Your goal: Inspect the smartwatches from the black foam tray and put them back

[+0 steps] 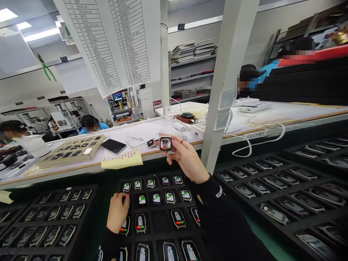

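My right hand (185, 157) is raised above the bench and pinches a small smartwatch body (165, 143) with its lit screen facing me. My left hand (117, 212) rests with curled fingers on the black foam tray (160, 221) in front of me, fingertips touching a watch in one pocket. That tray holds several watch bodies with lit screens; one pocket in the middle row is bare.
More black trays of dark-screened watches lie at the left (40, 224) and right (285, 188). On the shelf behind are a beige tray (72, 149), a phone (113, 145), a yellow sheet (122, 160), cables and a white post (225, 83). Other people sit at benches beyond.
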The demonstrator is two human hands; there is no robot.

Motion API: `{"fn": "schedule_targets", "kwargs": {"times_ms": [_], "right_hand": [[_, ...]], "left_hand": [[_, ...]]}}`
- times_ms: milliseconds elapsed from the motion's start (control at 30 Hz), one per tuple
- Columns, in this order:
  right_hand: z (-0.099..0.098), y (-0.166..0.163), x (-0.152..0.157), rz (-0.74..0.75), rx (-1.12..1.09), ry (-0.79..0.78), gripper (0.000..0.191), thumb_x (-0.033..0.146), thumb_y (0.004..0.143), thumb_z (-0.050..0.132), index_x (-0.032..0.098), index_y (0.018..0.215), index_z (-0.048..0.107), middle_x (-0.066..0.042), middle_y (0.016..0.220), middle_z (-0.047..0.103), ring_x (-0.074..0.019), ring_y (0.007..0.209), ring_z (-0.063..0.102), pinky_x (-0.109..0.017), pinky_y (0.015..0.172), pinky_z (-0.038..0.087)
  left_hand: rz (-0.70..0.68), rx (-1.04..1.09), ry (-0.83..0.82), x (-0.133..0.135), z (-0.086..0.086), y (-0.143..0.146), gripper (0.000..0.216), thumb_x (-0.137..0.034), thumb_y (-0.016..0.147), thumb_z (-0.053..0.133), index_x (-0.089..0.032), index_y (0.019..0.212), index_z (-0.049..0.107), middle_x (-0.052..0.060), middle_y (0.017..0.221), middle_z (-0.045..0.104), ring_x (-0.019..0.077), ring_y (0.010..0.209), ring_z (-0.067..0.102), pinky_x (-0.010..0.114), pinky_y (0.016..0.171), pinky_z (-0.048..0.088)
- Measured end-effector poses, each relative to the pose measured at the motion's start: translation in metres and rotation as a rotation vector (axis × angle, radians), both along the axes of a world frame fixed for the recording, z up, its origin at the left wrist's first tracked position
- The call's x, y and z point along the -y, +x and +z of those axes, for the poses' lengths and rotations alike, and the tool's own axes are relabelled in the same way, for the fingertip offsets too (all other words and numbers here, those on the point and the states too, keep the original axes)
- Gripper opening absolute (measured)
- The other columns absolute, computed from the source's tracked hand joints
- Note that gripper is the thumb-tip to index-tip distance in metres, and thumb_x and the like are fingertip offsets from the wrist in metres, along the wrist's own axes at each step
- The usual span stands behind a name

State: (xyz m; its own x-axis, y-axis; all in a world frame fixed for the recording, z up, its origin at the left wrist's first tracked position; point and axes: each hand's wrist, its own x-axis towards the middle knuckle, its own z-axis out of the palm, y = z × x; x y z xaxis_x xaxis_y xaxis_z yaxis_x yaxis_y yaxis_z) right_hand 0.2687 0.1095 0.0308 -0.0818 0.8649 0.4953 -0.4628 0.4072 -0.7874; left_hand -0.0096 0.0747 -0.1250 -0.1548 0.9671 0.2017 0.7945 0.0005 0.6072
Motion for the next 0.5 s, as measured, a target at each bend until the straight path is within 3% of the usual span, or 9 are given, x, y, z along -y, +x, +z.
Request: {"fn": "schedule_targets", "kwargs": {"times_ms": [67, 167, 267, 367, 500], "right_hand": [[0.0, -0.004, 0.005, 0.036, 0.01, 0.0, 0.042, 0.049, 0.086, 0.068, 0.016, 0.112, 0.063, -0.01, 0.098, 0.065, -0.0187, 0.067, 0.058, -0.021, 0.041, 0.047], [-0.004, -0.014, 0.013, 0.136, 0.055, -0.012, 0.043, 0.051, 0.087, 0.069, 0.016, 0.113, 0.062, -0.009, 0.094, 0.064, -0.0213, 0.071, 0.064, -0.021, 0.041, 0.051], [-0.012, -0.028, 0.019, 0.273, 0.132, -0.053, 0.046, 0.054, 0.088, 0.07, 0.016, 0.113, 0.062, -0.009, 0.094, 0.064, -0.0228, 0.075, 0.068, -0.022, 0.046, 0.057], [-0.023, -0.04, 0.022, 0.391, 0.205, -0.102, 0.051, 0.058, 0.085, 0.073, 0.016, 0.113, 0.062, -0.008, 0.094, 0.065, -0.0227, 0.077, 0.07, -0.025, 0.056, 0.062], [-0.036, -0.05, 0.025, 0.452, 0.289, -0.147, 0.053, 0.061, 0.084, 0.074, 0.016, 0.109, 0.064, -0.008, 0.095, 0.066, -0.0227, 0.08, 0.07, -0.029, 0.065, 0.065]], "left_hand": [[0.006, 0.031, 0.037, 0.002, 0.009, 0.004, 0.041, -0.045, 0.088, 0.041, -0.014, 0.1, 0.065, 0.015, 0.101, 0.06, 0.0313, 0.097, 0.058, 0.047, 0.089, 0.046], [-0.004, 0.131, 0.137, 0.016, 0.036, 0.021, 0.046, -0.047, 0.092, 0.041, -0.017, 0.125, 0.053, 0.012, 0.113, 0.056, 0.024, 0.097, 0.059, 0.039, 0.085, 0.05], [-0.189, 0.466, 0.227, 0.036, 0.072, 0.045, 0.052, -0.044, 0.091, 0.053, -0.026, 0.138, 0.04, 0.01, 0.121, 0.053, 0.0188, 0.093, 0.061, 0.034, 0.079, 0.053], [-0.361, 0.651, 0.272, 0.048, 0.099, 0.061, 0.062, -0.034, 0.088, 0.063, -0.03, 0.143, 0.035, 0.01, 0.128, 0.052, 0.0177, 0.097, 0.062, 0.032, 0.081, 0.054], [-0.429, 0.68, 0.213, 0.048, 0.104, 0.063, 0.059, -0.026, 0.086, 0.065, -0.03, 0.141, 0.043, 0.01, 0.128, 0.056, 0.0189, 0.097, 0.064, 0.033, 0.083, 0.055]]}}
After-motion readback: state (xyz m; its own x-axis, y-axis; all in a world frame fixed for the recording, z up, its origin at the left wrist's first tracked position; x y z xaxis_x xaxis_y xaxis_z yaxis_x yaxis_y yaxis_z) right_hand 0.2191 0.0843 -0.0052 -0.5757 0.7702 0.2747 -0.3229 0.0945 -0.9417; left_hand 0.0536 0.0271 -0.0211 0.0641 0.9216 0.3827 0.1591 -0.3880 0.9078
